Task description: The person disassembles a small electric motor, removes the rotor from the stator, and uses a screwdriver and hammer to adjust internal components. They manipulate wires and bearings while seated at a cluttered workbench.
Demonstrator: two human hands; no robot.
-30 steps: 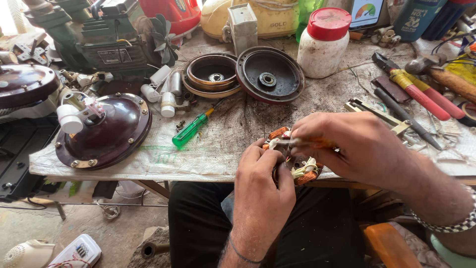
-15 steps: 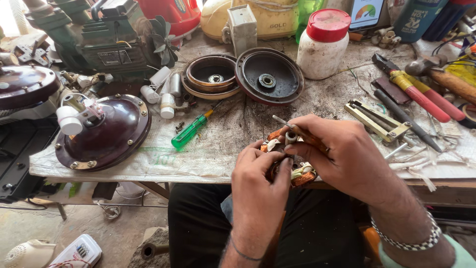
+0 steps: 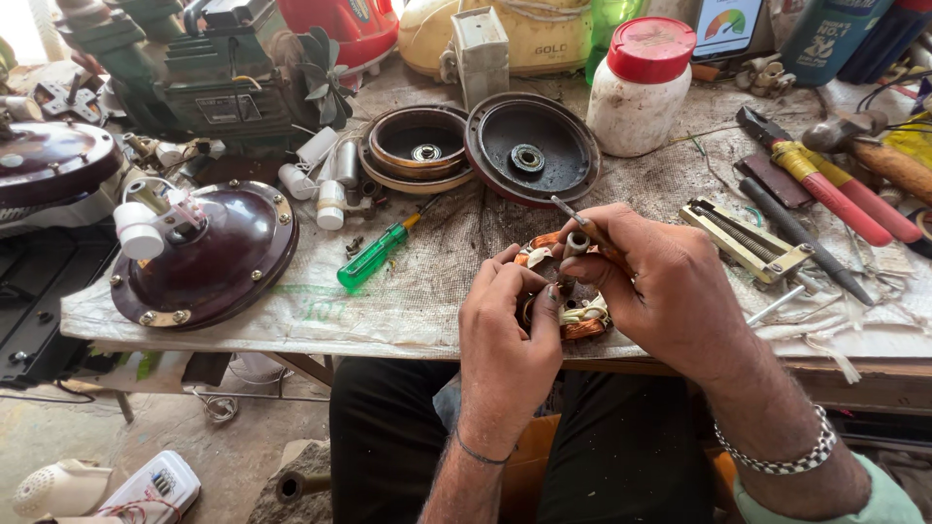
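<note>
Holding a copper-wound motor coil (image 3: 568,311) at the near edge of the worktop (image 3: 427,291), both hands close together above the lap. Left hand (image 3: 505,340) grips the coil's near side, fingers (image 3: 544,301) curled and pressed against the winding. Right hand (image 3: 670,291) has its fingers pinching a thin metal tool (image 3: 575,215), tip angled up and to the left, over the coil's upper part. Risks, as judged: the tool tip sits close to the fine copper turns, so a slip could scrape the insulation or snap a strand; the left fingers lie just beside the tip and could be jabbed. The coil hangs partly past the worktop edge; a loosened grip would drop it. A green-handled screwdriver (image 3: 374,257) lies near, to the left.
</note>
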